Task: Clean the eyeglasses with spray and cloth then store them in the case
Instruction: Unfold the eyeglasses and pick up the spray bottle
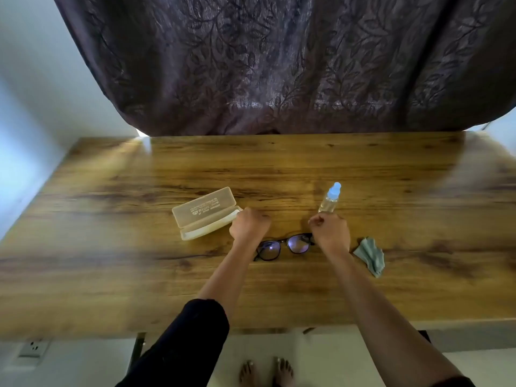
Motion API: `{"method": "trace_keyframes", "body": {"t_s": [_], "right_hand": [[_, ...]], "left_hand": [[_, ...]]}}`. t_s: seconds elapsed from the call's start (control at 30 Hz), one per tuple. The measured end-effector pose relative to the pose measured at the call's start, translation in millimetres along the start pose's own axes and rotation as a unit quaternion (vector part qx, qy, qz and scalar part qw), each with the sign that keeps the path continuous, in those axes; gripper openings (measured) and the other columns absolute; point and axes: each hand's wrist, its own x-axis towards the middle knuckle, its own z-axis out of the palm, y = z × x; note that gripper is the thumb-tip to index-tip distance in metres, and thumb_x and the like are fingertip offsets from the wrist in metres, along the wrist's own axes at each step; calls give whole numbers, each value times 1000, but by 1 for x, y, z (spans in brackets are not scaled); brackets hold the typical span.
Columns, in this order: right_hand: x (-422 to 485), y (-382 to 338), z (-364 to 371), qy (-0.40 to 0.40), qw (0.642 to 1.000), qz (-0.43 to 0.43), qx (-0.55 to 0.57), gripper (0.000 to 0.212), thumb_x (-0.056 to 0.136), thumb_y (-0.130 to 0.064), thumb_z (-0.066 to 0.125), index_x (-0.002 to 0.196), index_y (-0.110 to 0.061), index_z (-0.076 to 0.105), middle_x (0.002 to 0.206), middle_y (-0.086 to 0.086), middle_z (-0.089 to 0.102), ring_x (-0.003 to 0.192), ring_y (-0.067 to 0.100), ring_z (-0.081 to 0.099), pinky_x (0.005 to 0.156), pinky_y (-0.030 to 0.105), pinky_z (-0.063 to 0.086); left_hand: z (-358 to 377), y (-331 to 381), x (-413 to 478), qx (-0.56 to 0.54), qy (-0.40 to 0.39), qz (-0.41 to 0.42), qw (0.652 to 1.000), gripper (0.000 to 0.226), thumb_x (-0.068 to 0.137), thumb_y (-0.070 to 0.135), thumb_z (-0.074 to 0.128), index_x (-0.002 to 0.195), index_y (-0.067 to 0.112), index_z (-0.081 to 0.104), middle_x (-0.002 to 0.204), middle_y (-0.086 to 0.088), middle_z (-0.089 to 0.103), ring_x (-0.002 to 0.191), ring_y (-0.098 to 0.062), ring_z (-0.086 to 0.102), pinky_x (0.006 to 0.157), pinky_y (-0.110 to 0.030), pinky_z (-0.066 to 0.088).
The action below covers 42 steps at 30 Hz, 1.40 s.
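Centrally, black-framed eyeglasses (pixel 284 246) lie on the wooden table (pixel 111 261) between fisted, empty left hand (pixel 249 224) and right hand (pixel 331 229); the open beige plastic case (pixel 205 213) bears illegible upside-down print.

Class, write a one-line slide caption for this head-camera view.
Two fists hover over black eyeglasses between open case, spray bottle and cloth on a wooden table.
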Motion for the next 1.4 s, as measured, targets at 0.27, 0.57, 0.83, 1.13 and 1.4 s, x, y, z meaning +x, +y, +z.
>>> {"method": "trace_keyframes", "body": {"t_s": [0.27,0.57,0.83,1.13,1.4], "right_hand": [[3,3,0,-66,993,87,36,27,86,-36,57,64,-21,55,76,8,68,72,23,67,70,31,54],[4,-4,-2,-107,986,113,67,32,82,-34,66,56,-18,54,57,1,59,51,14,58,59,26,51],[12,-22,-12,-67,944,137,293,10,76,-14,74,80,-8,68,67,1,65,49,4,58,44,9,47],[20,-60,-37,1,942,61,330,9,78,-17,72,84,-11,70,68,-4,66,45,-1,58,50,8,49],[12,-80,-54,65,943,3,326,9,77,-20,72,85,-14,71,69,-4,68,51,3,60,54,8,50]], "left_hand": [[-4,-4,3,2,-46,-50,998,27,87,25,43,107,9,53,100,-8,58,88,-29,62,84,-37,53],[-3,-2,4,-47,-83,-57,994,46,88,26,50,131,10,45,131,-16,41,95,-34,58,82,-42,55],[-30,10,14,-63,-55,-1,997,16,87,22,58,78,10,55,79,-4,55,67,-17,50,69,-30,50],[-71,22,20,-53,-61,103,991,29,83,31,67,106,15,71,119,-5,64,116,-22,53,99,-31,42],[-82,25,20,-124,-4,181,976,14,81,27,70,91,18,74,99,1,71,87,-9,57,82,-26,48]]}}
